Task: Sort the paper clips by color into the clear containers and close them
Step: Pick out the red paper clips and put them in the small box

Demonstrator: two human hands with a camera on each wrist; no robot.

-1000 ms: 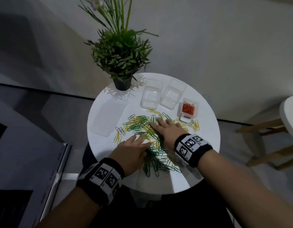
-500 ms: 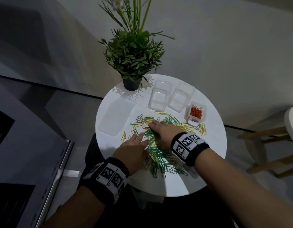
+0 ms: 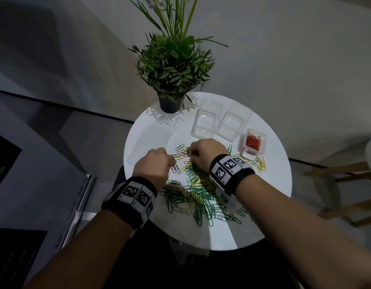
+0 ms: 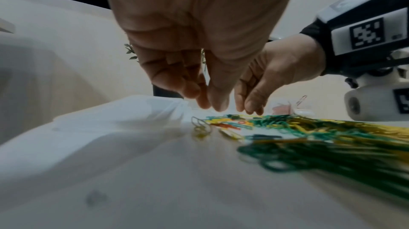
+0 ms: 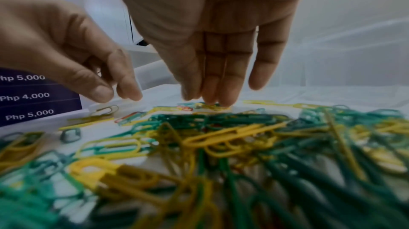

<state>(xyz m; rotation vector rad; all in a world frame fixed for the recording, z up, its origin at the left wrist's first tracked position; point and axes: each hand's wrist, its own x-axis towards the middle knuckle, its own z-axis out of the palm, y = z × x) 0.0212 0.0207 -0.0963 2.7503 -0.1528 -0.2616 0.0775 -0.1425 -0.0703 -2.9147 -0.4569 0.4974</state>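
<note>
A pile of green and yellow paper clips with a few orange ones covers the middle of the round white table. My left hand hovers at the pile's far left edge. Its thumb and fingertips are drawn near each other with nothing seen between them. My right hand points straight fingers down onto clips at the pile's far edge. Two empty clear containers stand behind. A third container holds orange clips.
A potted plant stands at the table's far edge. A clear flat lid lies left of the pile. Several yellow clips lie near the orange container. A wooden stool is to the right.
Both hands lay flat on the pile; now they are raised, fingers pointing down at its far edge. The left hand's fingers have curled in. The head view has shifted.
</note>
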